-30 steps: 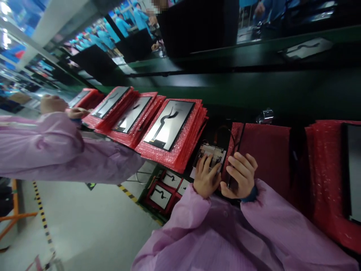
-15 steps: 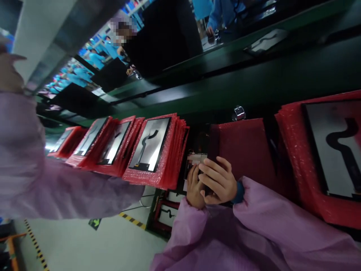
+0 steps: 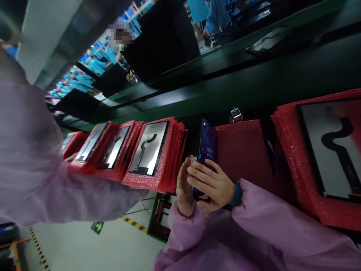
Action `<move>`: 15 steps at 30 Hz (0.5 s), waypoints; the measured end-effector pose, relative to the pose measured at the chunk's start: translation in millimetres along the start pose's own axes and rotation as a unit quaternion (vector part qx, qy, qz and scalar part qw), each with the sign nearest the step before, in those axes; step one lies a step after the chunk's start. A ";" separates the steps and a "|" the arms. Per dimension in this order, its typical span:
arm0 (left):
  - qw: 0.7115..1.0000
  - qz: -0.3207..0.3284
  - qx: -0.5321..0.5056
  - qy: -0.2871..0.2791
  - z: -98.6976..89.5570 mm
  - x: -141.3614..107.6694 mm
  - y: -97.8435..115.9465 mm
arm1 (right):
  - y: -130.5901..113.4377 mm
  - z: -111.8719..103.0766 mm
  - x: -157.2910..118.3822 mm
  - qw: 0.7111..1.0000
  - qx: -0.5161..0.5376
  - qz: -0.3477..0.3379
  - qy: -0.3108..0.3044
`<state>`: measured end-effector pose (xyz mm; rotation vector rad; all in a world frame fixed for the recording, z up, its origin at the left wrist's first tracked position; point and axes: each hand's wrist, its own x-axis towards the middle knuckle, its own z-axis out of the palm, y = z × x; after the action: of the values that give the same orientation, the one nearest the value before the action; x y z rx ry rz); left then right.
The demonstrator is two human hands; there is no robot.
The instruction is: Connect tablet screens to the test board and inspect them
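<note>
A phone or small tablet (image 3: 208,145) with a lit blue screen, white digits on it, stands tilted in front of me. My right hand (image 3: 213,186) lies across its lower part, fingers reaching over to the left edge and thumb below. On the other side is my left hand (image 3: 185,190), fingers stretched upward and palm turned to the device; its fingertips are close to those of my right hand. Whether the left palm touches the device is hidden. Just right of the device lies a flat dark-red sheet or pouch (image 3: 241,150).
Stacks of red bubble bags (image 3: 172,158) topped with display panels (image 3: 149,148) line the bench at left; another red stack (image 3: 313,188) is at right. A small metallic object (image 3: 236,114) sits behind the red sheet. A co-worker's sleeve (image 3: 34,158) reaches in from the left.
The device has come up into view between my hands, its screen now lit. My left hand has straightened and moved slightly left. The co-worker's arm has shifted right.
</note>
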<state>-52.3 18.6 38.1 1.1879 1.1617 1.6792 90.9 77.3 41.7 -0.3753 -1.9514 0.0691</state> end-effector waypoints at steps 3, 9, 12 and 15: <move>0.997 -0.008 -0.071 -0.028 21.0 11.1 17.0 | 1.7 -0.2 -0.8 0.997 0.062 0.020 -0.036; 0.988 -0.068 -0.137 -0.009 34.4 21.7 25.6 | 13.6 16.0 -14.6 0.899 0.043 0.433 0.052; 0.988 -0.073 -0.138 0.008 32.3 21.3 23.9 | 13.6 12.8 -13.9 0.914 0.112 0.390 0.004; 0.989 -0.074 -0.129 0.001 31.3 20.2 22.2 | 7.3 5.0 -7.5 0.955 0.185 0.234 -0.002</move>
<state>-29.6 38.3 69.4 0.9188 0.9735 1.6590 90.7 82.7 31.4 -0.5764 -1.7683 0.7309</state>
